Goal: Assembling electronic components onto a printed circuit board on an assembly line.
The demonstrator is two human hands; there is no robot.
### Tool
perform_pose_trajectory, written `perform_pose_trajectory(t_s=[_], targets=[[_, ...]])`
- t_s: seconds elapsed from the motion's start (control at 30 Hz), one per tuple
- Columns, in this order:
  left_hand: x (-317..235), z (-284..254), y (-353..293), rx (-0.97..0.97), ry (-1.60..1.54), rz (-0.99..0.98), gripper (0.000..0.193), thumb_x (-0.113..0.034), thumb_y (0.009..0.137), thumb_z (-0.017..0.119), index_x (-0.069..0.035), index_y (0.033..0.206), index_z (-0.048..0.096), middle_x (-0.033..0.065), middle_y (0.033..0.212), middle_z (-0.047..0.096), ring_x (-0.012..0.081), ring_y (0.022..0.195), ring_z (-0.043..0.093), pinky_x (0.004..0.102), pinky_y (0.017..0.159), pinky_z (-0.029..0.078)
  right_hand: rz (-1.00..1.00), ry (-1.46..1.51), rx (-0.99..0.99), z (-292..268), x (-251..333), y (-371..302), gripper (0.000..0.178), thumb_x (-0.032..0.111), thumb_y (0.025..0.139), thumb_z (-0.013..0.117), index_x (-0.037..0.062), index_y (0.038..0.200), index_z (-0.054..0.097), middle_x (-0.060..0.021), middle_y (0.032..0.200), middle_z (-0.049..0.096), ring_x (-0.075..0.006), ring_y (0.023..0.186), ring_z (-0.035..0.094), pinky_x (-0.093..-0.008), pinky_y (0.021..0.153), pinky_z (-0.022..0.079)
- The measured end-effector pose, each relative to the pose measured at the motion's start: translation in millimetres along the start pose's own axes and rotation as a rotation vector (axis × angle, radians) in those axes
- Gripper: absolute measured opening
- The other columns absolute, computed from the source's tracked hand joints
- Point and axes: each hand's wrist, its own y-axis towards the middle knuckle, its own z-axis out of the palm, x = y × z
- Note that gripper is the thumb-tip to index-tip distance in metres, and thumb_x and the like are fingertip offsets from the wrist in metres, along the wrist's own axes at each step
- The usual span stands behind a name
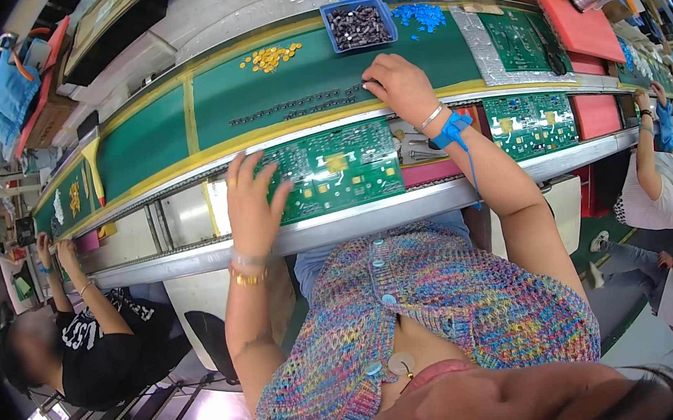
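My left hand [253,198] is open, its fingers spread over the left end of a green circuit board [336,169] that lies on the rail line in front of me. My right hand [404,92] reaches past the board onto the green bench strip. Its thumb and forefinger pinch at the right end of two rows of small black components [285,107]; the piece at the fingertips is mostly hidden. A blue wrist strap [453,128] with a cord circles my right wrist. Beyond that hand stands a blue bin [360,24] filled with dark cylindrical parts.
Yellow discs [270,59] and blue parts [420,17] lie in piles on the far side. Another circuit board [531,121] sits on the rails to the right. A yellow-handled brush [93,170] lies leftward. Co-workers sit on both sides; metal rails [330,223] edge the line.
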Motion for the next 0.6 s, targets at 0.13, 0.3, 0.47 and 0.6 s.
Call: perform_pose_trajectory(t_s=[0.13, 0.3, 0.47, 0.6], targets=[[14, 28, 52, -0.154, -0.157, -0.009, 0.018, -0.008, 0.074, 0.07, -0.004, 0.092, 0.066, 0.0094, 0.102, 0.059, 0.0308, 0.097, 0.056, 0.0388, 0.082, 0.046, -0.022, -0.046, -0.023, 2, -2, -1, 0.009, 0.011, 0.076, 0.068, 0.0069, 0.083, 0.063, -0.0048, 0.084, 0.057, -0.0255, 0.082, 0.057, -0.0363, 0.069, 0.048], [16, 44, 77, -0.14, -0.144, -0.004, 0.01, -0.006, 0.074, 0.069, -0.003, 0.084, 0.067, 0.0084, 0.092, 0.057, 0.0267, 0.084, 0.059, 0.0366, 0.073, 0.048, -0.081, 0.045, -0.092, -14, 13, -11, 0.008, 0.012, 0.075, 0.068, 0.0084, 0.08, 0.062, -0.0045, 0.081, 0.054, -0.024, 0.079, 0.055, -0.035, 0.068, 0.048], [15, 46, 79, -0.146, -0.069, 0.025, 0.011, -0.005, 0.074, 0.069, -0.003, 0.085, 0.068, 0.0073, 0.091, 0.057, 0.0258, 0.082, 0.059, 0.0361, 0.072, 0.049, -0.122, 0.066, 0.046, -20, 33, -44, 0.012, 0.009, 0.073, 0.07, 0.0061, 0.081, 0.062, -0.0054, 0.081, 0.058, -0.0251, 0.076, 0.056, -0.0343, 0.066, 0.047], [17, 46, 79, -0.153, -0.072, 0.036, 0.01, -0.005, 0.074, 0.068, -0.003, 0.085, 0.068, 0.0073, 0.091, 0.058, 0.0264, 0.083, 0.059, 0.036, 0.072, 0.049, -0.148, 0.075, 0.07, -10, 35, -50, 0.011, 0.009, 0.073, 0.069, 0.0069, 0.081, 0.062, -0.0046, 0.083, 0.058, -0.024, 0.077, 0.056, -0.034, 0.066, 0.048]])
